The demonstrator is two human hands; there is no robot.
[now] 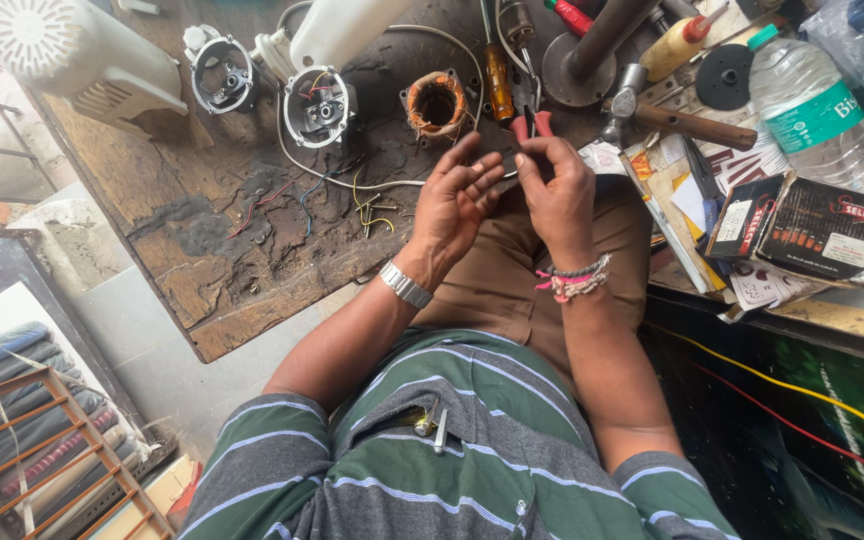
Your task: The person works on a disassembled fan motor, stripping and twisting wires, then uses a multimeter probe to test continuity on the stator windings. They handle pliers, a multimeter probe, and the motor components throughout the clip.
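Wiring work fills this moment: the wooden worktop [202, 290] carries, at eleven o'clock from the hands, two open grey motor housings [318, 106] and, at twelve o'clock, a copper-wound stator coil [437, 104], with loose coloured wires [352, 200] trailing below them. The step in hand looks like preparing a wire end, and the next move probably calls for a steady pinch and a careful pull or twist. The left hand [457, 195] is half open, fingers spread and curled, its fingertips touching a thin white wire [392, 184] that runs off to nine o'clock. The right hand [557, 190] is closed, thumb and forefinger pinched together at what seems the same wire's end, just below red-handled pliers [532, 124]; I cannot tell what it grips.
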